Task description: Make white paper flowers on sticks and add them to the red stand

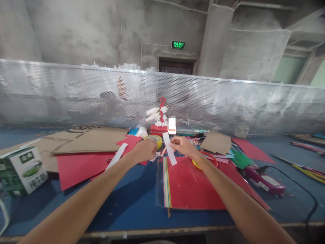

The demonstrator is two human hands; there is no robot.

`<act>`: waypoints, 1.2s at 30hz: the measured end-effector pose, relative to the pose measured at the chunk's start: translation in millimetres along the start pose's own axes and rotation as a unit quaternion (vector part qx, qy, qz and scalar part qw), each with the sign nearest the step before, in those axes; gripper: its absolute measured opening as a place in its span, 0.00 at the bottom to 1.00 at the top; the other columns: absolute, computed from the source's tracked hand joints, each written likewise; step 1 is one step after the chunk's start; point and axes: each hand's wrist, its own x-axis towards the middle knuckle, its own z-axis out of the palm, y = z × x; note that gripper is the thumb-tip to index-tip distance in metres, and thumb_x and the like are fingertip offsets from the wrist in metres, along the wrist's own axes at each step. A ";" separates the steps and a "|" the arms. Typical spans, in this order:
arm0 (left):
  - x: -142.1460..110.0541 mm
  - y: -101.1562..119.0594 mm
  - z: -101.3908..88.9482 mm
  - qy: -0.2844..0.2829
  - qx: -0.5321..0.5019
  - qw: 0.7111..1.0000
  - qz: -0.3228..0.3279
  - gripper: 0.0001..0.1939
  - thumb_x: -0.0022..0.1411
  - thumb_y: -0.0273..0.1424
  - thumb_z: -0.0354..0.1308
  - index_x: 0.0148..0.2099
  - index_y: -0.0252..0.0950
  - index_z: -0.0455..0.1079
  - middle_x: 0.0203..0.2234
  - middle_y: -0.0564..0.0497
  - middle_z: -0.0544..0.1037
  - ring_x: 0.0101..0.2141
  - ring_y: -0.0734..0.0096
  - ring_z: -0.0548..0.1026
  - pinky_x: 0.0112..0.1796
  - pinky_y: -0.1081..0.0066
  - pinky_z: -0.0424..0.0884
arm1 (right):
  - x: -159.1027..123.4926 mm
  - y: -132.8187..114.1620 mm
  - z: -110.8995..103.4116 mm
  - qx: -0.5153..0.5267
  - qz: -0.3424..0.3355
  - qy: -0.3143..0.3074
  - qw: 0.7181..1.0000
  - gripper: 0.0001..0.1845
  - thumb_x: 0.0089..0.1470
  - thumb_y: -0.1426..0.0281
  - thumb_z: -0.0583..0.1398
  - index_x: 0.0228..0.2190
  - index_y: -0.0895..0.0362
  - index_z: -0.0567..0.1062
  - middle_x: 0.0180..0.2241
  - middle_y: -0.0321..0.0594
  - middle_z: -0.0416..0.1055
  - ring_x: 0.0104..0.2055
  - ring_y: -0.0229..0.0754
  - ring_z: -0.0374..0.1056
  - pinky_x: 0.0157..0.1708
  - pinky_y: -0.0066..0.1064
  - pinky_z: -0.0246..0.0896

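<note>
Glossy red sheet (193, 186) underlies right hand (183, 146) fingers pinching white paper strip (169, 148); left hand (146, 149) curled on tape roll (155, 139)

Craft workshop: bare concrete walls (76, 30), paper-strewn workbench (132, 200).

White paper strip (169, 148) hangs tilted above red sheet, pinched at its upper part; yellowish tape roll (154, 139) lies flat just left.

L forearm (83, 200) bare, no sleeve | R forearm (236, 200) same | no gloves, rings
</note>
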 end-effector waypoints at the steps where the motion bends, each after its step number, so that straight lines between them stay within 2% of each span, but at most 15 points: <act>1: 0.9 2.2 -2.4 0.013 -0.032 0.999 0.003 0.07 0.60 0.30 0.50 0.38 0.36 0.69 0.41 0.44 0.75 0.46 0.60 0.72 0.46 0.65 0.66 | 0.2 0.9 1.0 0.011 0.003 0.001 1.000 0.11 0.50 0.62 0.61 0.31 0.59 0.73 0.26 0.37 0.72 0.25 0.35 0.66 0.23 0.23 0.60; 5: 5.5 11.2 -6.2 0.017 -0.210 0.977 0.015 0.13 0.66 0.40 0.45 0.41 0.37 0.65 0.38 0.48 0.76 0.36 0.70 0.74 0.36 0.73 0.68 | 0.7 1.5 6.9 0.051 0.006 0.001 0.999 0.14 0.50 0.60 0.62 0.31 0.59 0.73 0.24 0.36 0.71 0.21 0.33 0.63 0.19 0.22 0.55; 7: 8.0 14.3 -3.6 0.020 -0.280 0.960 0.010 0.13 0.65 0.41 0.47 0.43 0.37 0.63 0.36 0.49 0.76 0.33 0.72 0.74 0.32 0.75 0.67 | 0.0 -2.5 9.8 0.062 0.007 -0.002 0.998 0.14 0.49 0.59 0.63 0.30 0.58 0.73 0.23 0.36 0.71 0.21 0.32 0.62 0.18 0.21 0.54; 11: 12.3 16.4 2.6 0.070 -0.425 0.903 0.003 0.13 0.59 0.39 0.57 0.40 0.35 0.63 0.31 0.49 0.76 0.31 0.69 0.74 0.31 0.73 0.66 | -2.5 -13.9 12.6 0.101 0.027 -0.001 0.995 0.14 0.48 0.60 0.64 0.29 0.59 0.73 0.21 0.35 0.70 0.20 0.32 0.62 0.18 0.22 0.55; 14: 14.1 14.3 4.3 0.078 -0.505 0.860 0.001 0.14 0.56 0.37 0.60 0.41 0.35 0.64 0.31 0.47 0.77 0.32 0.66 0.76 0.32 0.70 0.68 | -2.3 -15.2 12.7 0.138 0.030 -0.006 0.990 0.14 0.50 0.60 0.63 0.30 0.59 0.74 0.22 0.36 0.71 0.21 0.32 0.63 0.20 0.23 0.58; 17: 15.1 11.0 6.0 0.076 -0.535 0.841 -0.009 0.14 0.56 0.35 0.61 0.42 0.35 0.65 0.32 0.47 0.78 0.33 0.65 0.77 0.33 0.68 0.69 | -0.7 -9.9 12.7 0.165 0.023 -0.016 0.986 0.12 0.51 0.61 0.62 0.33 0.58 0.75 0.23 0.36 0.72 0.23 0.34 0.65 0.21 0.24 0.60; 20: 15.0 10.3 6.8 0.078 -0.542 0.837 -0.017 0.13 0.55 0.33 0.61 0.42 0.35 0.66 0.32 0.47 0.78 0.33 0.64 0.77 0.34 0.68 0.70 | 0.1 -6.4 13.1 0.177 0.011 -0.023 0.984 0.11 0.49 0.64 0.63 0.34 0.58 0.74 0.26 0.37 0.74 0.24 0.35 0.66 0.22 0.24 0.60; 27: 12.9 19.5 2.3 0.086 -0.514 0.853 -0.030 0.12 0.52 0.34 0.62 0.36 0.35 0.64 0.27 0.51 0.74 0.28 0.71 0.74 0.30 0.72 0.68 | -1.1 -9.5 16.6 0.173 -0.006 -0.031 0.984 0.14 0.48 0.62 0.65 0.34 0.57 0.72 0.29 0.37 0.73 0.27 0.37 0.69 0.22 0.25 0.62; 31: 14.0 19.5 4.1 0.114 -0.485 0.865 -0.049 0.14 0.51 0.35 0.63 0.37 0.35 0.64 0.27 0.52 0.73 0.27 0.73 0.71 0.28 0.74 0.66 | -1.2 -10.4 18.5 0.196 0.004 -0.039 0.980 0.17 0.47 0.62 0.66 0.38 0.56 0.71 0.32 0.38 0.74 0.31 0.38 0.71 0.30 0.28 0.67; 33: 15.0 18.2 5.7 0.114 -0.480 0.869 -0.039 0.14 0.51 0.36 0.63 0.33 0.35 0.63 0.26 0.53 0.71 0.25 0.74 0.70 0.27 0.74 0.65 | -0.7 -9.9 18.4 0.205 0.005 -0.034 0.978 0.18 0.47 0.63 0.66 0.39 0.56 0.71 0.32 0.37 0.74 0.30 0.38 0.71 0.32 0.30 0.68; 36: 15.9 16.7 7.3 0.090 -0.488 0.868 -0.016 0.11 0.52 0.36 0.62 0.30 0.35 0.64 0.27 0.52 0.72 0.26 0.75 0.70 0.29 0.73 0.67 | 0.5 -8.1 16.9 0.208 0.000 -0.011 0.978 0.20 0.45 0.64 0.67 0.40 0.57 0.71 0.29 0.36 0.74 0.28 0.37 0.70 0.30 0.30 0.67</act>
